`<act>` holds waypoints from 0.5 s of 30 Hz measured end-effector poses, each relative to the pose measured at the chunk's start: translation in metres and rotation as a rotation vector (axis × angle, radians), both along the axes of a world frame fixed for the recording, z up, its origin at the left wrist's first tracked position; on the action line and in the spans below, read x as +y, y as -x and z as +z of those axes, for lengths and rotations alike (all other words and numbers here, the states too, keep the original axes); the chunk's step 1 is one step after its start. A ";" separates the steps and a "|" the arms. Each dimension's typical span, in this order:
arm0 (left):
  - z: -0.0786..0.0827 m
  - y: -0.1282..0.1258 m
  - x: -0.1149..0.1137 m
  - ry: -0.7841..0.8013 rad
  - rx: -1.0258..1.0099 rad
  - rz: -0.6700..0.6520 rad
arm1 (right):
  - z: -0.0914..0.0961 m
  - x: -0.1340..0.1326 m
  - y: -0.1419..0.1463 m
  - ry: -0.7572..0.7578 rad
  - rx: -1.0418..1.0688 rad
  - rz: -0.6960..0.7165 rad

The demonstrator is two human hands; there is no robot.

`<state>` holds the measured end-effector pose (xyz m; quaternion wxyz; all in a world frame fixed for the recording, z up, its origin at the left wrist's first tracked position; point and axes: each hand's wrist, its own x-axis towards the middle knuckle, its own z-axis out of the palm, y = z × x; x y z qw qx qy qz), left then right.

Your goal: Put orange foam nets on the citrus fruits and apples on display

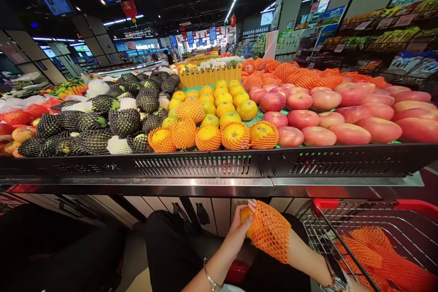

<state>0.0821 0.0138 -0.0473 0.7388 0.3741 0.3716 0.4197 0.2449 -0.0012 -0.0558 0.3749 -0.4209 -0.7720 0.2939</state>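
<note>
My left hand [237,228] is closed around an orange [247,220] in front of my knees, below the display's front edge. An orange foam net sleeve [272,230] is pulled over my right hand [252,205] and wrist. The right fingertips come out of the sleeve's end and rest on the top of the orange, close to the left fingers. Most of the right hand is covered by the mesh. On the display ahead, bare oranges [225,108] lie in rows, with several netted oranges [208,138] along the front.
Apples [318,136] fill the display's right side, with netted fruit [284,73] behind. Dark-netted fruit [125,121] is heaped at left. A black slatted rail [205,164] borders the front. At lower right, a shopping cart [362,210] holds orange foam nets [379,255]. A person's dark-clothed leg [61,246] is at left.
</note>
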 end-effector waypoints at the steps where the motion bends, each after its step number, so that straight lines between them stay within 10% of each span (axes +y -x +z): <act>1: 0.001 0.000 0.000 -0.020 -0.015 -0.028 | -0.001 0.000 -0.001 -0.001 -0.002 0.004; 9: 0.003 -0.005 -0.004 -0.001 -0.084 -0.003 | -0.017 0.001 -0.003 0.063 -0.028 0.037; 15: -0.018 0.003 0.004 -0.010 -0.025 0.035 | 0.020 0.001 -0.026 0.104 -0.157 0.058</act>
